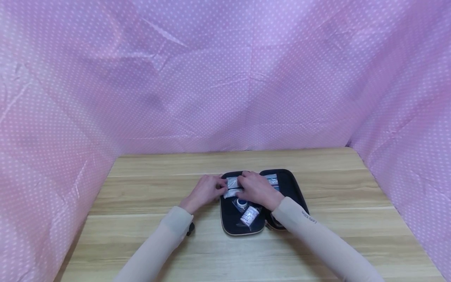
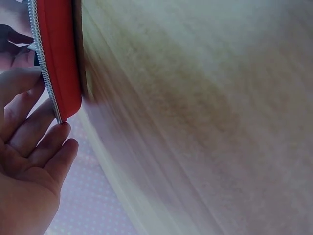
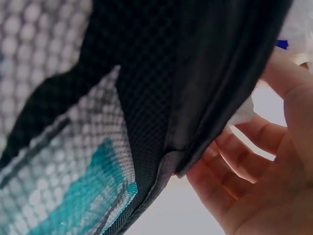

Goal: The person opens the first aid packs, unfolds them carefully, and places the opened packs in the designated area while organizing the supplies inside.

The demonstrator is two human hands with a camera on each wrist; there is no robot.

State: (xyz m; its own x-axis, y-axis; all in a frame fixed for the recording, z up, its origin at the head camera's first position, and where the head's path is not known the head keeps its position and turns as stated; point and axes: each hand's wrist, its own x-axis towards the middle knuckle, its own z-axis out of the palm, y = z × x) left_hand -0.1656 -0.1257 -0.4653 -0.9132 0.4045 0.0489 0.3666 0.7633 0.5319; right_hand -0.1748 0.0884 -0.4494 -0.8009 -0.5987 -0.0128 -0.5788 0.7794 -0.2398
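An unzipped case (image 1: 243,229), black inside with a red shell (image 2: 58,54), lies spread out with its two halves side by side. In its left half a white packet (image 1: 232,193) lies beneath a dark elastic strap (image 1: 234,188). My left hand (image 1: 208,188) is at the case's left rim and pinches the packet's left end with fingertips and thumb; its other fingers rest by the zipper (image 2: 46,73). From the right, my right hand (image 1: 258,188) reaches over the hinge and grips the packet's other end, partly covering it. In the right wrist view its curled fingers (image 3: 244,161) pass behind the case edge.
Below the packet lie a white labelled bottle (image 1: 249,216) and a white-capped bottle (image 1: 241,203) in clear plastic. Mesh (image 3: 146,98) in the right half covers teal-and-white packets (image 3: 83,191). A small black object (image 1: 190,228) sits by the left sleeve on the wooden table (image 1: 141,184).
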